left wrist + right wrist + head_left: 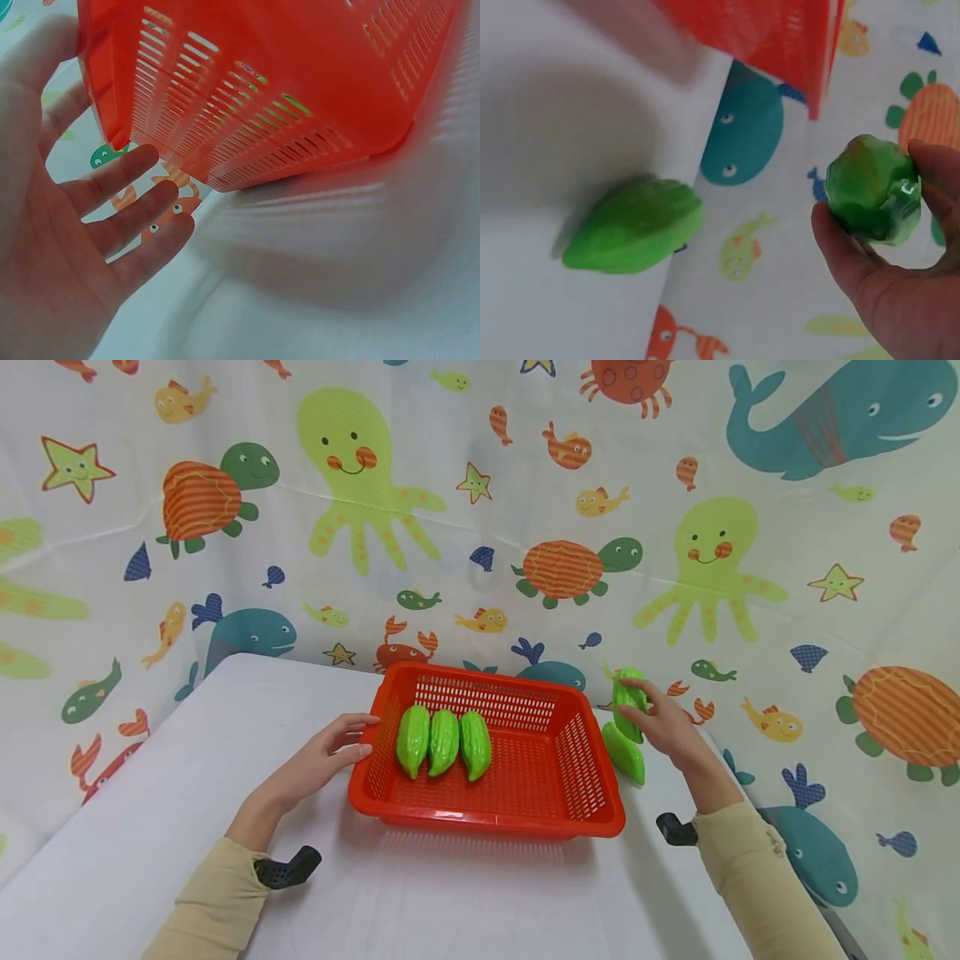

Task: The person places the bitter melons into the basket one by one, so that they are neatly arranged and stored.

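Observation:
A red plastic basket (517,802) with slotted walls stands on the white table; three ridged green bitter melons (444,742) lie side by side in its left part. My left hand (330,752) touches the basket's left rim, its fingers fairly straight; several of them reach out below the rim in the left wrist view. Beyond the basket's right side, my right hand (667,727) pinches another bitter melon (874,191) between thumb and fingers, held up off the table. Below it a further bitter melon (634,225) lies on the table, close outside the basket's right wall.
White table surface (450,902) extends in front of the basket and to its left. A curtain (465,527) printed with sea animals hangs behind the table and along its right side. Dark devices (288,868) sit at both wrists.

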`<act>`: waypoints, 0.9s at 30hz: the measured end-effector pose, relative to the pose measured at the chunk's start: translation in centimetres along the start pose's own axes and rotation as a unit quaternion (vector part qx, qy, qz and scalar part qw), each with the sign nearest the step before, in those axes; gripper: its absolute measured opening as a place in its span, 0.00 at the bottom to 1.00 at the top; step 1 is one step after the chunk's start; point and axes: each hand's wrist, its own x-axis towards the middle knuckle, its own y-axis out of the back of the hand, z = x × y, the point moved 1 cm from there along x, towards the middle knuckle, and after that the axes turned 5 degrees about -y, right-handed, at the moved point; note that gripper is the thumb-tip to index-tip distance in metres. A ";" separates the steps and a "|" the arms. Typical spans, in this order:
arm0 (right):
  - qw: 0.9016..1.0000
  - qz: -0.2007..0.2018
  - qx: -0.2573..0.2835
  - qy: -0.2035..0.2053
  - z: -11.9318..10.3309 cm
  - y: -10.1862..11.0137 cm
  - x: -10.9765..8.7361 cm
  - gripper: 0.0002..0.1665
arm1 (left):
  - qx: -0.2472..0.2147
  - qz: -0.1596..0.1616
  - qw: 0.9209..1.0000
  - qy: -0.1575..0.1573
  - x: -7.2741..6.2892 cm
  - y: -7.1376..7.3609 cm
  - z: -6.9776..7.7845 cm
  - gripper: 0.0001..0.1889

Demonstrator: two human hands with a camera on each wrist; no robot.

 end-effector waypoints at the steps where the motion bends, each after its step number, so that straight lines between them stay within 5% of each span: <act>1: 1.000 -0.001 0.001 0.003 -0.4 -0.1 -0.1 0.36 | 0.001 0.000 1.000 0.001 0.0 0.0 0.0 0.29; 27: 0.995 -0.051 0.015 0.087 -6.5 -3.2 -0.3 0.35 | 0.003 0.000 1.000 -0.008 -0.1 0.0 0.3 0.27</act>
